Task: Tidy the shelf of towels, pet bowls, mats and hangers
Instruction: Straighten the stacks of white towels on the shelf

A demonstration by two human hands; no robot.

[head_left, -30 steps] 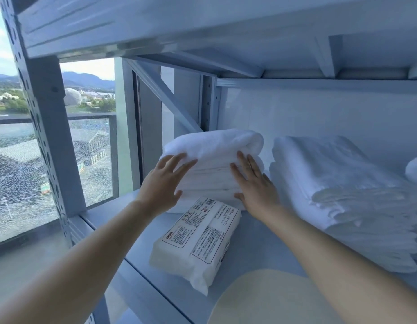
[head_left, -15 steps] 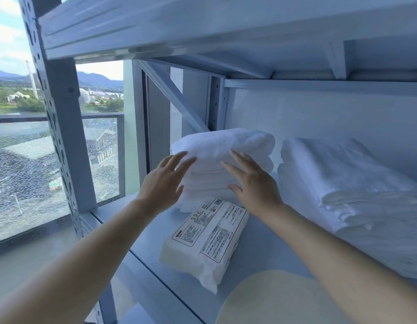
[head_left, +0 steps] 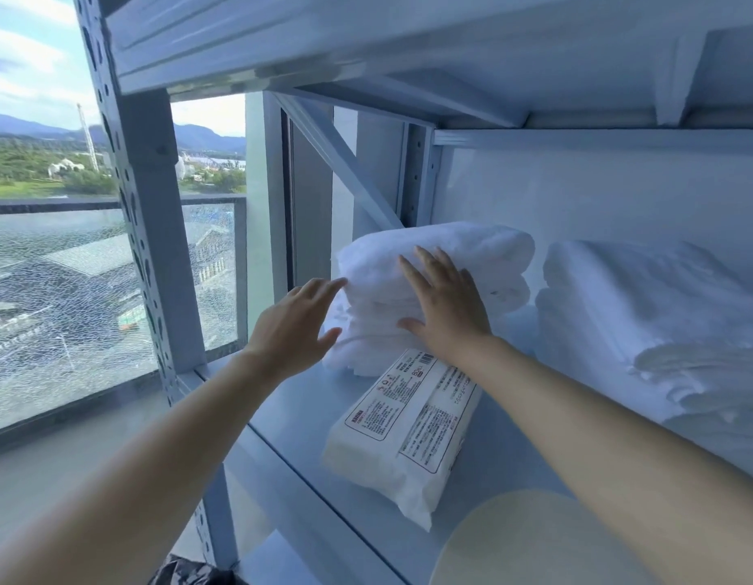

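1. The stack of folded white terry towels (head_left: 463,251) is sitting at the back left of the grey metal shelf (head_left: 290,415). A second pile of white towels (head_left: 645,306) is lying near it on the right.
2. The right hand (head_left: 446,308) is lying flat against the front of the stack with its fingers straight, so that grip is wide open. It's pressing, not holding anything.
3. The left hand (head_left: 294,327) is reaching in at the stack's left side, fingers straight too. The fingertips look like they're touching the edge, but it's a bit blurry there. Nothing in that grip either.
4. Handling guess: these are going to be soft, squashy and fairly light. They're not fragile or slippery, just floppy, so pinching one corner is only going to drag the top towel off.
5. I'm thinking flat palms on both sides for nudging, or one hand under the bottom layer and one on top for lifting.
6. Heads up: the white plastic-wrapped pack with printed labels (head_left: 404,428) is lying right against the stack's front, so pulling the stack forward is probably going to shove it toward the shelf edge.
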